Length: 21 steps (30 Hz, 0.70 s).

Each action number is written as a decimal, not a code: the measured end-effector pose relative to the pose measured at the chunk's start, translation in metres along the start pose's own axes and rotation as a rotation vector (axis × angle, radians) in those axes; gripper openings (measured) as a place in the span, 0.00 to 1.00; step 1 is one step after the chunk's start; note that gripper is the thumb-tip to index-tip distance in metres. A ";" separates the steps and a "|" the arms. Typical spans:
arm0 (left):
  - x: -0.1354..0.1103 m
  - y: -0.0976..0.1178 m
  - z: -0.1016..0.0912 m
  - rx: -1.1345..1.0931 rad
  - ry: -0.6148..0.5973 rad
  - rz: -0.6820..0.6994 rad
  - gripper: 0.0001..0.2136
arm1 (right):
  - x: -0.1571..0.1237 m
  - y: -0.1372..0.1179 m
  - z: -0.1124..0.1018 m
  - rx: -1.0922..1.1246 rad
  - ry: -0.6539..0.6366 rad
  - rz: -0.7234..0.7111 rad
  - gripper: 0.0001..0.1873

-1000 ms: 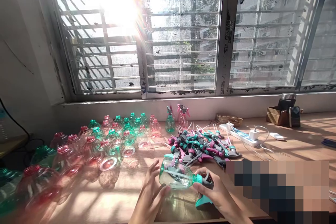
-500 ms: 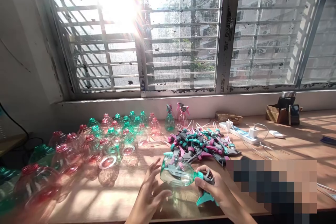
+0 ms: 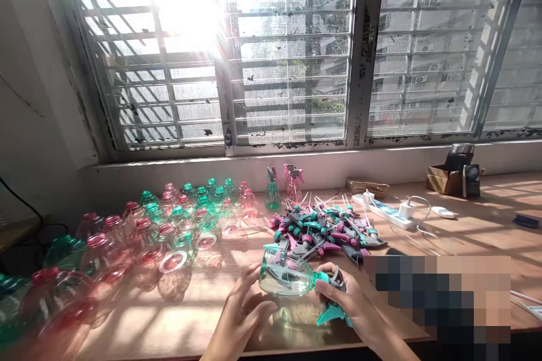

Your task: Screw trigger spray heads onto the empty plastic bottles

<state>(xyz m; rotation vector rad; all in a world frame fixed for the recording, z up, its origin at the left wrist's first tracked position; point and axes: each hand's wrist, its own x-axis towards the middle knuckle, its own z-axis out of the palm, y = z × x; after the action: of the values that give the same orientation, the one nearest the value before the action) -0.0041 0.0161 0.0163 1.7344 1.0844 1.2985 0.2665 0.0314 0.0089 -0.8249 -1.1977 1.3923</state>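
Observation:
A clear green spray bottle lies on its side just above the wooden table, between my hands. My left hand cups the bottle's base, fingers curled against it. My right hand grips the teal and grey trigger head fitted at the bottle's neck. Directly behind them sits a pile of loose pink, teal and grey trigger heads.
Several empty pink and green bottles crowd the table's left half. Two assembled spray bottles stand by the window sill. A white power strip, a brown box and a blurred patch occupy the right.
The bottle has shifted slightly toward the pile and turned a little in my hands; my left fingers have closed further round its base. The view has tilted slightly.

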 end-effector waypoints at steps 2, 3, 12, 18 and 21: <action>-0.001 0.003 0.001 0.004 -0.006 0.000 0.21 | 0.000 0.000 0.000 -0.030 -0.035 -0.027 0.26; 0.000 0.004 0.001 0.012 -0.007 0.005 0.21 | 0.000 0.001 0.000 -0.043 -0.053 -0.033 0.26; 0.003 0.000 -0.002 0.098 0.032 0.097 0.18 | 0.003 0.006 -0.004 0.021 -0.002 0.016 0.27; -0.002 0.003 0.002 -0.067 -0.034 -0.038 0.21 | 0.001 0.004 -0.003 -0.025 -0.043 -0.029 0.26; -0.002 0.003 0.002 -0.029 0.035 -0.065 0.19 | 0.001 0.003 -0.002 -0.028 -0.110 -0.071 0.24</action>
<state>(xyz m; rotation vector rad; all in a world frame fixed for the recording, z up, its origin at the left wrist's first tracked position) -0.0021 0.0133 0.0183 1.6476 1.1273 1.3025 0.2675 0.0328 0.0056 -0.7260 -1.3214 1.3802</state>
